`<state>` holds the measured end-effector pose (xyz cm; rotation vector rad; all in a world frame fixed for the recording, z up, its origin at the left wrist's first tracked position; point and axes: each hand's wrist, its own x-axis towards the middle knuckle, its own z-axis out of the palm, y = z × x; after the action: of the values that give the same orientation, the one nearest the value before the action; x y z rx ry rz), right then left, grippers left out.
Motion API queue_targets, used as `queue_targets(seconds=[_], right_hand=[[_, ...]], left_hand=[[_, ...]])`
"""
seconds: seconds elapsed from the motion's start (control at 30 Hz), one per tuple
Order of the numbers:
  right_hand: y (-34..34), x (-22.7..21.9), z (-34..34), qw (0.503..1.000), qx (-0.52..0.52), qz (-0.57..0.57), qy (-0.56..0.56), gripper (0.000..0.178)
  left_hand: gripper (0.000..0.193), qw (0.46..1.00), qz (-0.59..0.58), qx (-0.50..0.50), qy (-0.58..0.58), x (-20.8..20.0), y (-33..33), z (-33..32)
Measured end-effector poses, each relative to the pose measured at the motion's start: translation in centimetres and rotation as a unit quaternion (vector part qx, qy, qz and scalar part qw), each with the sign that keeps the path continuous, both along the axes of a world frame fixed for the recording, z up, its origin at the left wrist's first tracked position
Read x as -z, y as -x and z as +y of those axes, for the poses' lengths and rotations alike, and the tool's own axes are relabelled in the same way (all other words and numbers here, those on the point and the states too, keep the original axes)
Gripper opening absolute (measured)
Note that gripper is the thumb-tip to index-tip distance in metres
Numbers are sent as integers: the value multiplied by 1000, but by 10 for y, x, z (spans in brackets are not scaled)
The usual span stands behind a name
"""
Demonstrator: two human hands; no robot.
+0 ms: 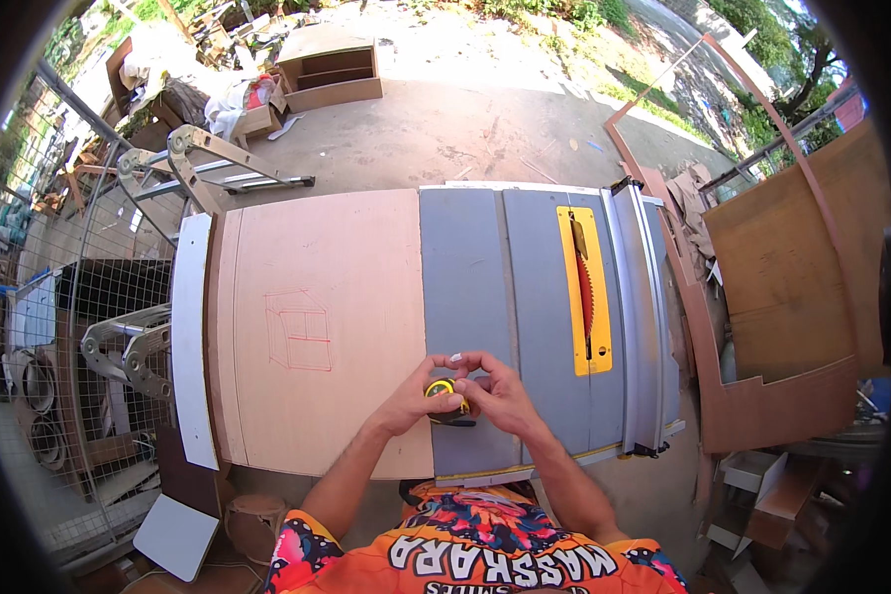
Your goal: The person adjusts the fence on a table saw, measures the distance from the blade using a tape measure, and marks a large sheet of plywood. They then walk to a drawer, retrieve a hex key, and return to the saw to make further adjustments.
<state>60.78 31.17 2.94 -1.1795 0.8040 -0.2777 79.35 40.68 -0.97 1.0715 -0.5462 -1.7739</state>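
Note:
A yellow-and-black tape measure (451,404) is held over the near edge of the table saw (462,297). My left hand (411,398) is closed around its left side, the thumb lying across its face. On its other side my right hand (505,396) is curled in, with thumb and fingertips pinched against it. A small white bit (454,357) shows at the meeting fingertips; I cannot tell what it is. No pulled-out blade can be made out.
A pale wooden panel (337,238) with a red line sketch adjoins the saw on the left. The red saw blade (586,292) stands up through a yellow insert (593,362), beside a metal fence (636,327). A folding ladder (183,158) and brown boards (772,267) flank the table.

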Motion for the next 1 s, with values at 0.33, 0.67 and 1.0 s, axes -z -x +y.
queue_targets(seconds=[0.33,0.67,1.0], right_hand=[[-5,-2,-31,999,12,20,44,51],[8,4,-33,993,41,65,90,45],[-22,1,-25,961,199,81,172,48]], left_hand=[[72,980,179,49,-68,20,-17,-43],[64,903,399,117,-110,25,-25,-47],[51,991,56,-49,108,30,-11,-68]])
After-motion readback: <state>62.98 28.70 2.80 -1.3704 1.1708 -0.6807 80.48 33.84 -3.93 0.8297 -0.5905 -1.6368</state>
